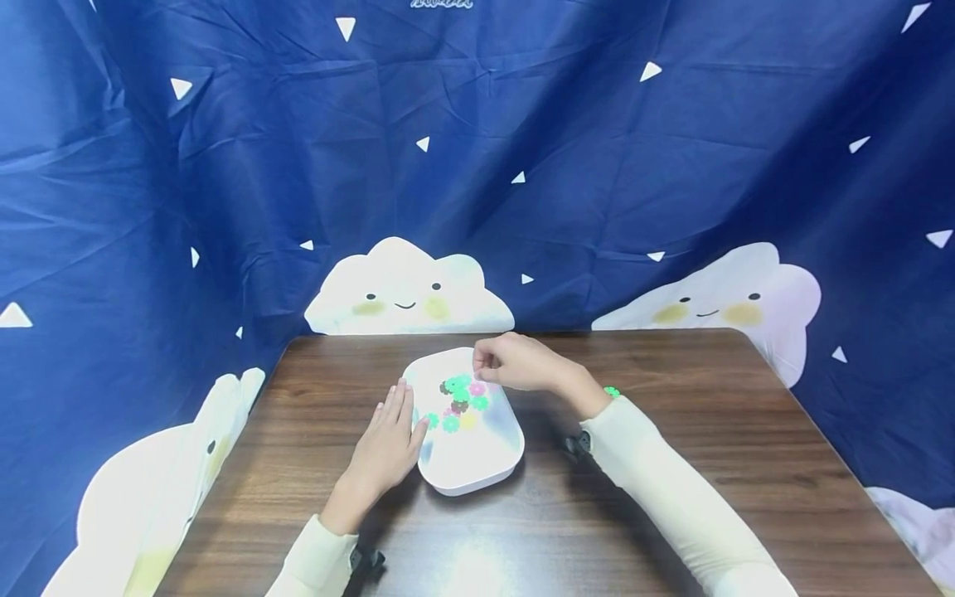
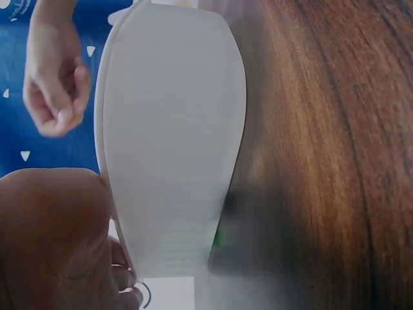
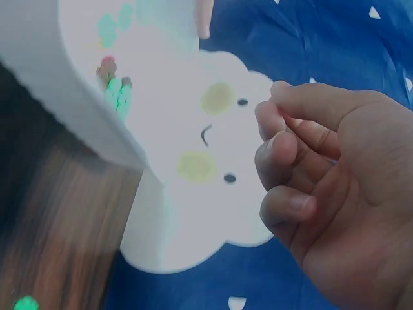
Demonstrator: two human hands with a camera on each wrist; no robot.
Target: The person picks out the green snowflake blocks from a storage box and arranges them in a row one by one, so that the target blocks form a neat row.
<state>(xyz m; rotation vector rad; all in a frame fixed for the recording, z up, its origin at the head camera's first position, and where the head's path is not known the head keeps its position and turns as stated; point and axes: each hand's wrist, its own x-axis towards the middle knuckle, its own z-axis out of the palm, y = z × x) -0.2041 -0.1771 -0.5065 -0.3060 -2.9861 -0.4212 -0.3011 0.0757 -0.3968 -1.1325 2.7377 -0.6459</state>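
A white tray [image 1: 470, 464] sits on the table, with several small flower-shaped plastic pieces [image 1: 451, 424] in green, pink, brown and yellow inside it. My left hand [image 1: 384, 448] rests against the tray's left side, fingers straight and thumb at the rim. In the left wrist view, the tray wall [image 2: 171, 142] hides the pieces. Above the tray's far right edge is my right hand [image 1: 518, 362]. Seen from the right wrist, the right hand [image 3: 335, 168] has loosely bent fingers and nothing visible between them.
A single green piece [image 1: 612, 391] lies on the brown wooden table [image 1: 701, 431], partly behind the right forearm. Dark blue cloth [image 1: 477, 166] with white triangles and smiling clouds hangs behind and beside the table.
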